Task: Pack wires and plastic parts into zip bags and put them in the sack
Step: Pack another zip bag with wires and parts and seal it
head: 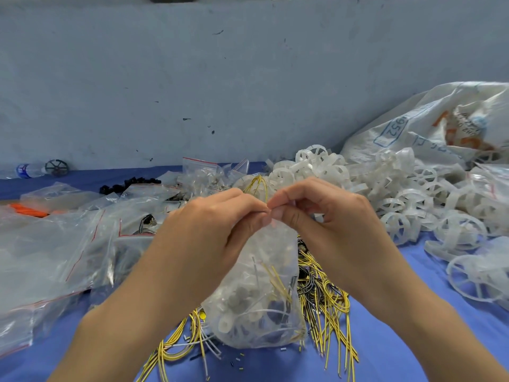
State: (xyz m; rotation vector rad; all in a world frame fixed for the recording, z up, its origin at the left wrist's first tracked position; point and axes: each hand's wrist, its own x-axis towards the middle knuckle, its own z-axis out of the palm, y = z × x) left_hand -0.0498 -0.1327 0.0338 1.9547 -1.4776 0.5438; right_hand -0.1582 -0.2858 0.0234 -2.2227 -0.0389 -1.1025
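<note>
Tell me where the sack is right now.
In the head view the white woven sack lies at the far right against the wall, just behind the pile of white plastic wheels.

1 head-worn view looks forward and down, close over the table [385,354]

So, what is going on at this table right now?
A person pinches the top edge of a clear zip bag with the fingers of the left hand and the right hand, apparently sealing it. The bag, already filled with wires and white plastic parts, rests among loose yellow wires on the blue table. The white sack lies at the right rear, behind a heap of plastic wheels.
</note>
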